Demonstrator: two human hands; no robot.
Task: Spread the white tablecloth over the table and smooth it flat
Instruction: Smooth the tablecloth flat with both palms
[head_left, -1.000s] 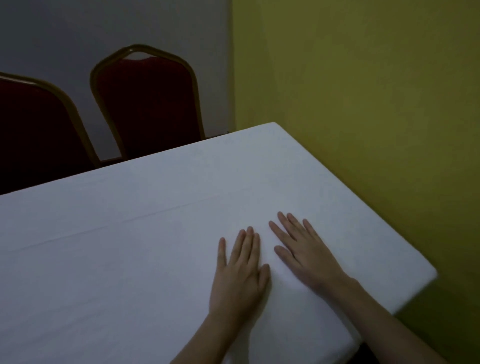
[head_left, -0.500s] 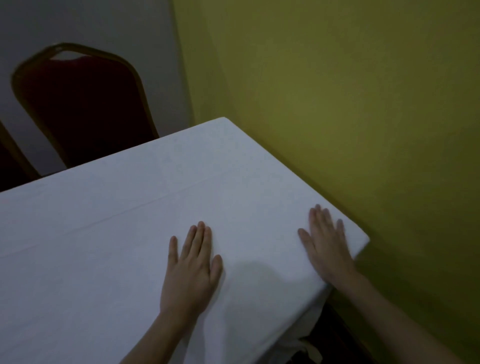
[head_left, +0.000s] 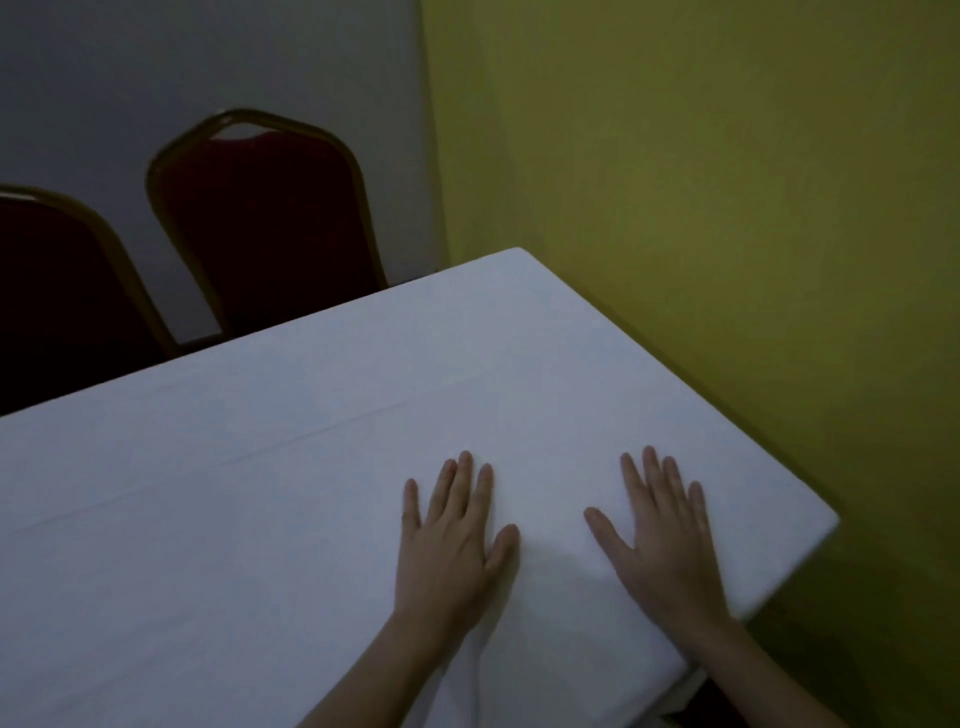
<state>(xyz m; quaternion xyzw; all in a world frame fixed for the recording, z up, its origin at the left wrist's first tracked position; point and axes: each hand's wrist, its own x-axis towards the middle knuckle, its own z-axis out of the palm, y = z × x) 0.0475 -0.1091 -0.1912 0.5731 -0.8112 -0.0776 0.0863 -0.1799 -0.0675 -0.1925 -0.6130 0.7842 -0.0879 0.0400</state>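
White tablecloth (head_left: 291, 499): one, covering the whole visible top of the table and dropping over its near edge and its right-hand end; surface mostly flat, with a single long crease running from the cloth's left side up toward its far right corner, and a soft fold near the near edge between the two forearms. Left hand (head_left: 451, 540): palm down on the cloth, fingers extended and close together, thumb out to the side, pressed flat; grasping nothing. Right hand (head_left: 662, 540): palm down on the cloth to the right of the left hand, apart from it, near the cloth's near right corner; fingers extended and slightly fanned, thumb splayed toward the left hand; grasping nothing. Red chairs with gold frames: two, one (head_left: 260, 218) beyond the cloth's far edge, a second (head_left: 57, 291) to its left, partly cut off. Yellow-green wall (head_left: 727, 182): right of the cloth. Grey wall (head_left: 208, 62): behind the chairs.
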